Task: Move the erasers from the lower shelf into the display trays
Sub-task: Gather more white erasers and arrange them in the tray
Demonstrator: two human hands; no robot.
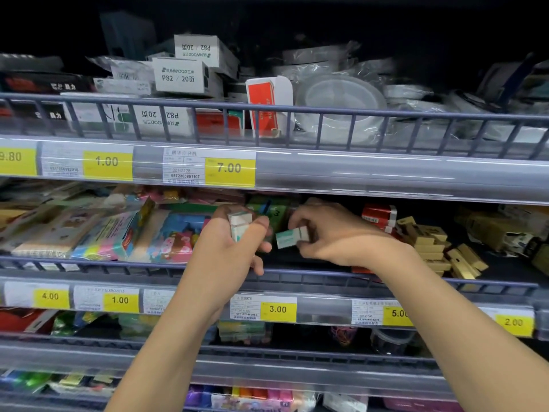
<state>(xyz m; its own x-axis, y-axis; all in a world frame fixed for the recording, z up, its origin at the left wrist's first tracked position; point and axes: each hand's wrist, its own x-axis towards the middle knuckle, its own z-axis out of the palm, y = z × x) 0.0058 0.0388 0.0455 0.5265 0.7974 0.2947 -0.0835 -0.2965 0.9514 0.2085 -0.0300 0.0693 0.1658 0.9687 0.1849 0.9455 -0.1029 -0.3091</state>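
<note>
A small stack of white, teal-sleeved block erasers (240, 226) is gripped in the left hand (230, 248), fingers and thumb curled round it, above the grey wire rail (89, 261) of the middle shelf. Just beside it, a single rectangular eraser (292, 237) with a teal paper sleeve is pinched between the thumb and fingertips of the right hand (332, 233). Glossy plastic-wrapped colourful packs (124, 233) are seen lying to the left, and tan cardboard boxes (436, 248) to the right. Yellow price labels (277, 309) are fixed along the shelf's smooth front strip.
</note>
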